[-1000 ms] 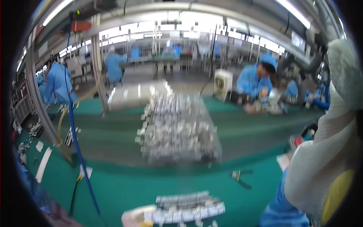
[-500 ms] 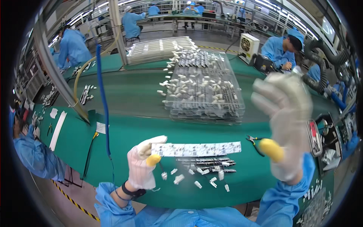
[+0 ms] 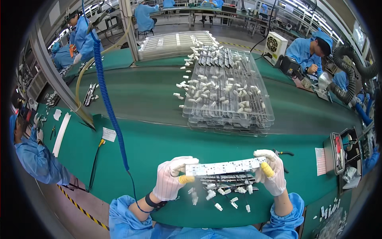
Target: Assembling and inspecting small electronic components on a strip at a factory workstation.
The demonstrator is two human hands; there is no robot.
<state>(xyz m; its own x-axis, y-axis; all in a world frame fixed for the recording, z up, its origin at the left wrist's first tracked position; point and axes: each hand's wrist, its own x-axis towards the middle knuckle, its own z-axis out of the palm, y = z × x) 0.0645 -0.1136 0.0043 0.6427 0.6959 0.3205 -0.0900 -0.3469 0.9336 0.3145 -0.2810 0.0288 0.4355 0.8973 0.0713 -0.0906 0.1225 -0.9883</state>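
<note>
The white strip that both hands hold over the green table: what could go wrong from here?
1. The left hand and right hand grip the long thin strip only at its ends, so it may bend or sag in the middle.
2. Small white parts lie loose on the green table below; a sleeve might sweep them off the near edge.
3. The blue coiled cord hangs close to the left wrist and might snag.

The long white strip (image 3: pixel 225 167) hides part of the strips (image 3: pixel 227 180) lying beneath it. Small white parts (image 3: pixel 219 199) on the green surface (image 3: pixel 159 147) are too small to identify.
</note>
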